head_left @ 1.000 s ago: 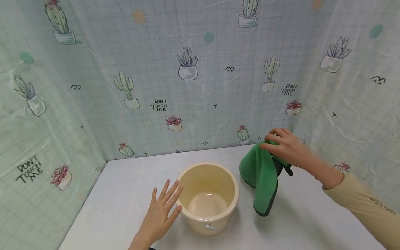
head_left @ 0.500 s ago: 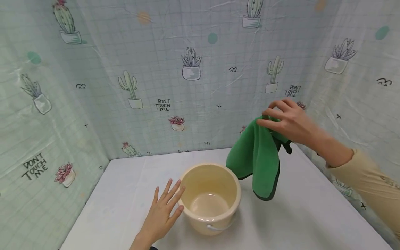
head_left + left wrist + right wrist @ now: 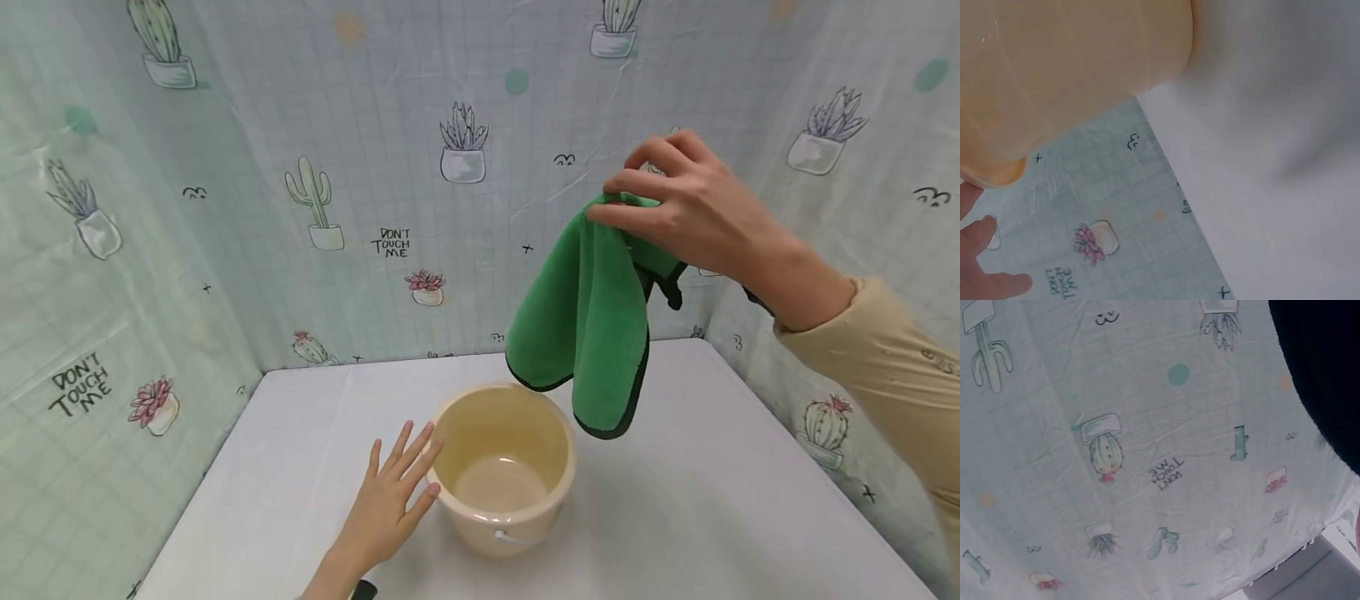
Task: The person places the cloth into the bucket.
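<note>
A green cloth (image 3: 607, 325) with a dark edge hangs in folds in the head view, above and to the right of the bucket. My right hand (image 3: 693, 200) pinches its top between thumb and fingers. The cream bucket (image 3: 472, 529) stands upright on the table, and its inside shows nothing in it. My left hand (image 3: 390, 504) has its fingers spread at the bucket's left rim. In the left wrist view, fingertips (image 3: 982, 231) lie by the bucket's rim. A dark piece of the cloth (image 3: 1325, 369) fills the upper right of the right wrist view.
The white table (image 3: 300, 450) carries the bucket, whose pale handle (image 3: 513, 540) hangs at its front. A cactus-print sheet (image 3: 360, 167) walls in the back and both sides.
My right hand has lifted the green cloth off the table, upward and slightly left, nearer the bucket. My left hand stays at the bucket's rim.
</note>
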The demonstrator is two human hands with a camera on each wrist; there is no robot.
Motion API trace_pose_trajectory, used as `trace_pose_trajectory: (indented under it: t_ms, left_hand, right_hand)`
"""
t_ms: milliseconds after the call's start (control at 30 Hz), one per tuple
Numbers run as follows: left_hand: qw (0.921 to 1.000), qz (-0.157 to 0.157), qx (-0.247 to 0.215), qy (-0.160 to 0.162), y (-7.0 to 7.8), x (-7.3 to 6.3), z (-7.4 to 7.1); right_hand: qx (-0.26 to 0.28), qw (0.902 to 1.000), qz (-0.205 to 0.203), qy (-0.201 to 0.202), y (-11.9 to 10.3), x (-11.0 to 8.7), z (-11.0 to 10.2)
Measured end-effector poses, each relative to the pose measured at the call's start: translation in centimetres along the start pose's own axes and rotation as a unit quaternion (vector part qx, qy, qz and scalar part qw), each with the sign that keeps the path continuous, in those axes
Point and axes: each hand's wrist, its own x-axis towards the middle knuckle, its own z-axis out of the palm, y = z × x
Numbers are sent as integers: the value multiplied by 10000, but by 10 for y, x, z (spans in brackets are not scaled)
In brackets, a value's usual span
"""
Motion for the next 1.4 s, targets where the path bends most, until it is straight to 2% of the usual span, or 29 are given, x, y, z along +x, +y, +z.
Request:
trace_pose_trajectory:
  t_ms: [167, 300, 500, 733, 967, 1267, 1400]
  left_hand:
    - [9999, 24, 34, 117, 1, 4, 0]
    - [9999, -51, 63, 84, 3, 5, 1]
    - [9994, -286, 198, -6, 5, 5, 1]
    - [9995, -243, 218, 13, 5, 6, 0]
    - [9992, -335, 202, -77, 6, 1, 2]
    - [9993, -315, 170, 63, 5, -3, -1]
    - [9992, -367, 140, 61, 5, -6, -1]
  right_hand:
    - [106, 9999, -92, -2, -9, 17, -5]
    - [166, 9996, -220, 90, -19, 26, -7]
    - [385, 9976, -572, 66, -42, 28, 11]
    - [417, 9967, -640, -289, -70, 23, 49]
    - [671, 9963, -435, -302, -97, 13, 93]
    - [1045, 9848, -883, -1071, -150, -16, 123]
    - [1268, 9793, -1017, -1202, -168, -26, 134]
